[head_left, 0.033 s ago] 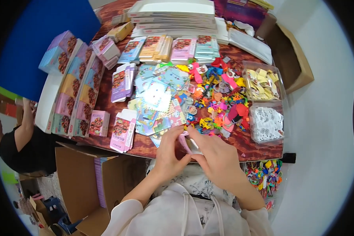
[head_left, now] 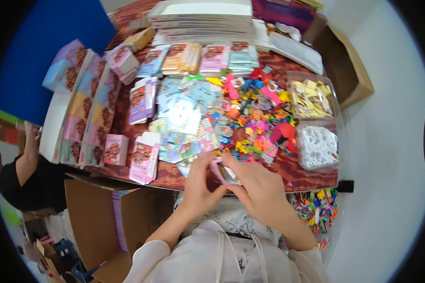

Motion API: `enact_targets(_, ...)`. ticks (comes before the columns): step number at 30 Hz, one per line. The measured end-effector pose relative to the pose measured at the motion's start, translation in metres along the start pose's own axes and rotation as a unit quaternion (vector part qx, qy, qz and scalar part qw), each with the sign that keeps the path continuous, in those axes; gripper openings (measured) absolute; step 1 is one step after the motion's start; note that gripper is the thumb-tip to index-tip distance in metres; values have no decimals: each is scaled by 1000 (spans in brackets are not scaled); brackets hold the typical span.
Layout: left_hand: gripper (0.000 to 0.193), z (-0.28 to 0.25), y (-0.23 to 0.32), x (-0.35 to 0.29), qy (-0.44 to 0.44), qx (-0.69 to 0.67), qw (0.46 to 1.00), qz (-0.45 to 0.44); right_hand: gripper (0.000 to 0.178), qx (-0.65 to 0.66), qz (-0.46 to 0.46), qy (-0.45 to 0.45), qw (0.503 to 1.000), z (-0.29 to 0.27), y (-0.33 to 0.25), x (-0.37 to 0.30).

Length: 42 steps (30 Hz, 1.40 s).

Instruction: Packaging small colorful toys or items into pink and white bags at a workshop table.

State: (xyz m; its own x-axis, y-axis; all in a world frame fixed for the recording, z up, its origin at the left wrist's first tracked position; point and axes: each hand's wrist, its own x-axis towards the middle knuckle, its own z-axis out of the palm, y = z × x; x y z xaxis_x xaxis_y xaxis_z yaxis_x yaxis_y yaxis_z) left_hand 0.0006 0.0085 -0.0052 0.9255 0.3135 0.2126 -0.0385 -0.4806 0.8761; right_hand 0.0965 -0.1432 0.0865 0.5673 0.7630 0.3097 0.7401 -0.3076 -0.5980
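At the table's near edge, in front of my body, both hands hold a small pink carton (head_left: pixel 216 170). My left hand (head_left: pixel 197 186) is closed around its left side. The fingers of my right hand (head_left: pixel 257 188) press at its right side and top, and the thumbs come close together below. Part of the carton looks whitish inside; my fingers hide most of it and whatever it may contain. Just beyond my hands lie a pile of colourful printed sheets (head_left: pixel 182 148) and a heap of small bright plastic toys (head_left: pixel 255 125).
Clear trays of yellow pieces (head_left: pixel 311 99) and white packets (head_left: pixel 318 146) stand right. Flattened cartons (head_left: pixel 144 158) lie left, beside rows of filled boxes (head_left: pixel 82 108). White trays (head_left: pixel 200 12) are stacked at the back. A cardboard box (head_left: pixel 92 217) and another person (head_left: pixel 30 179) are lower left.
The whole view has shifted slightly, so the table things appear a little further left. Both hands keep nearly the same hold on the pink carton.
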Motion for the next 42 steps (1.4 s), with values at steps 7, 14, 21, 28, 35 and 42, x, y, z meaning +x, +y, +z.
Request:
enact_targets(7,76,7,7,8,-27,-54,997,-52,44,-60,-15,-10,998,5,5,3)
enact_targets(14,76,-4,8,10,-18,-71,995,-75,29,-47,220,85,971,-33,53,-91)
enact_targets(21,82,5,2,10,-69,-165,983,-43,17,-200,325,-7,924,-7,81,-132)
enact_targets(28,82,9,12,5,-44,-150,986,-58,19,-100,200,84,971,2,72,-65)
enact_targets(35,93,14,12,0,50,-137,981,-128,37,152,79,64,983,-3,15,-30)
enact_targets(42,87,11,15,0,22,-68,997,-37,44,305,164,145,927,29,5,-24)
